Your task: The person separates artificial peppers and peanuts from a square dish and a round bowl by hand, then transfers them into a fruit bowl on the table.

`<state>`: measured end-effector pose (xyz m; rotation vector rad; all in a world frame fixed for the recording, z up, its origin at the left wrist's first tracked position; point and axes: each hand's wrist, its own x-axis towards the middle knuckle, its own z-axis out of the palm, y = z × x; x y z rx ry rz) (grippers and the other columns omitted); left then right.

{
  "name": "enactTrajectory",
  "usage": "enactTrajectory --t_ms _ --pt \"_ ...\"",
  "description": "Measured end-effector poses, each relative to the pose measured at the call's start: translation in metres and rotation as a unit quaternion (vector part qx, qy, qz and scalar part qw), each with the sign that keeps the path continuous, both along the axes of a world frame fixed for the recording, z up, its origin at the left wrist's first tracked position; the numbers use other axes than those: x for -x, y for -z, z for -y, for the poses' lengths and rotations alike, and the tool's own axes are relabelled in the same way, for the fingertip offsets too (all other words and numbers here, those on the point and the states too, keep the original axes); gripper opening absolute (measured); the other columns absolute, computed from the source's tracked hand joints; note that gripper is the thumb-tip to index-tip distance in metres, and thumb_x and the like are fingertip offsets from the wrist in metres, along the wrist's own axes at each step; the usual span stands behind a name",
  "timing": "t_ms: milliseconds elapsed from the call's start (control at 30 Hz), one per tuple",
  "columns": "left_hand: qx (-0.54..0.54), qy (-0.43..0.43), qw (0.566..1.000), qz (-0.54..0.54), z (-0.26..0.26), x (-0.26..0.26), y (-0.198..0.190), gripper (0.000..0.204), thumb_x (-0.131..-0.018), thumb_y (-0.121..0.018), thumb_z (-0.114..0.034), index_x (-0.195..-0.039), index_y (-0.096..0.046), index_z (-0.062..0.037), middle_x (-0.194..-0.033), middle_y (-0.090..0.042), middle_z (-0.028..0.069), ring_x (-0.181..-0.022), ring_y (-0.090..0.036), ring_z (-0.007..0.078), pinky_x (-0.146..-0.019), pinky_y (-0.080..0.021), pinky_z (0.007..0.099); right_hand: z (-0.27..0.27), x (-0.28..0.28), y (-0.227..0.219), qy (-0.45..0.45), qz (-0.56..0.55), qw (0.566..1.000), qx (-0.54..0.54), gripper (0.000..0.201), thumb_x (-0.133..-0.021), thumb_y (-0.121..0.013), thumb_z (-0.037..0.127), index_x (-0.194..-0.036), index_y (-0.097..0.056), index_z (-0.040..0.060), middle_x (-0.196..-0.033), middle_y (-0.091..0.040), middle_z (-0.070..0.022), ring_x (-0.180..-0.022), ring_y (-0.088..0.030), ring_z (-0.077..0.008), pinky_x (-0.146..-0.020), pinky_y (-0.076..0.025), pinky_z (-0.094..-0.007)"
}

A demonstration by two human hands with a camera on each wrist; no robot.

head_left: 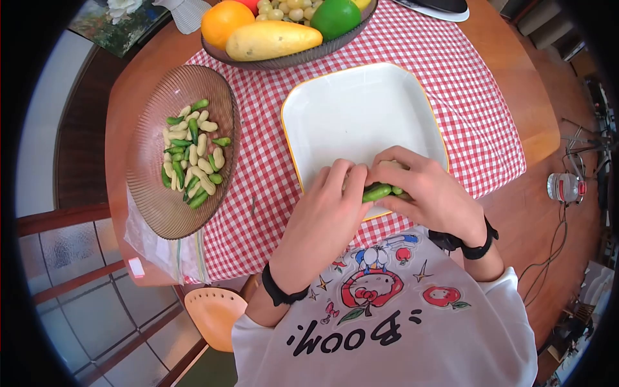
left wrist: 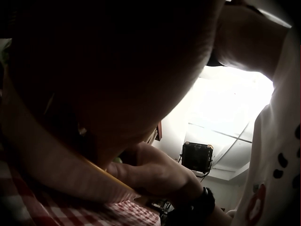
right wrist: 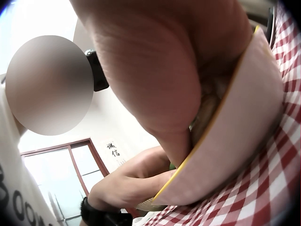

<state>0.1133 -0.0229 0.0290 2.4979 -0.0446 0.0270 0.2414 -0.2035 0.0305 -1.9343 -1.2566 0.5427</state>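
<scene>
Over the near edge of the white tray with its yellow rim, both hands are brought together with their fingers curled inward. Small green peppers show between them, gripped from the left by the left hand and from the right by the right hand. Pale peanuts peek out under the right fingers; most of the handful is hidden. In the right wrist view, the right hand reaches down inside the tray wall. To the left, a ribbed brown glass bowl holds more peanuts and green peppers.
A dark fruit bowl with a mango, an orange and grapes stands at the back. The red checked cloth lies under the tray. A clear plastic bag pokes out beneath the glass bowl. A chair is near the table's left corner.
</scene>
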Motion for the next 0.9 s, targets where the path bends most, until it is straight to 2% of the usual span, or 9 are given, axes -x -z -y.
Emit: enactTrajectory --t_ms 267,500,733,800,900 --pt "-0.065 0.011 0.998 0.001 0.003 0.001 0.0 0.049 -0.094 -0.074 -0.014 -0.136 -0.054 0.003 -0.126 -0.056 0.0142 -0.117 -0.061 0.0341 -0.095 -0.056 0.0433 -0.001 -0.007 0.002 -0.028 0.007 1.0 0.001 0.034 -0.086 -0.082 0.009 -0.119 -0.074 0.0054 -0.12 -0.068 -0.0135 -0.093 -0.071 -0.034 -0.079 -0.061 -0.0422" --pt "-0.074 0.003 0.997 -0.021 0.006 0.001 0.002 0.048 -0.096 -0.069 -0.008 -0.141 -0.054 0.0032 -0.126 -0.056 0.0148 -0.117 -0.061 0.0343 -0.095 -0.055 0.0444 0.001 -0.008 -0.002 -0.034 -0.019 0.999 0.015 0.034 -0.087 -0.08 0.008 -0.12 -0.075 0.0058 -0.123 -0.068 -0.0137 -0.096 -0.072 -0.0355 -0.086 -0.061 -0.0442" --pt "-0.076 -0.006 0.997 -0.018 0.007 0.0 0.002 0.048 -0.093 -0.066 -0.002 -0.139 -0.055 0.0026 -0.124 -0.056 0.0146 -0.116 -0.062 0.0347 -0.095 -0.055 0.045 0.0 -0.01 -0.003 -0.047 -0.01 0.998 0.027 0.035 -0.087 -0.082 0.011 -0.121 -0.074 0.0062 -0.122 -0.068 -0.0145 -0.097 -0.072 -0.0364 -0.087 -0.061 -0.0449" --pt "-0.091 0.013 0.996 0.02 0.006 0.0 0.002 0.046 -0.089 -0.062 0.0 -0.133 -0.054 0.0092 -0.115 -0.054 0.0167 -0.106 -0.061 0.0327 -0.092 -0.055 0.0424 0.0 -0.01 -0.002 -0.047 -0.012 0.999 0.019 0.035 -0.087 -0.082 0.011 -0.121 -0.075 0.0057 -0.121 -0.069 -0.0148 -0.095 -0.072 -0.0362 -0.086 -0.062 -0.0445" --pt "-0.091 0.016 0.996 0.02 0.006 0.0 0.003 0.046 -0.089 -0.062 0.001 -0.133 -0.054 0.0091 -0.115 -0.054 0.0166 -0.106 -0.062 0.033 -0.091 -0.055 0.0431 0.0 -0.011 0.001 -0.048 -0.013 0.999 0.002 0.034 -0.086 -0.082 0.01 -0.119 -0.075 0.0049 -0.119 -0.069 -0.0154 -0.093 -0.073 -0.0357 -0.083 -0.062 -0.0434"
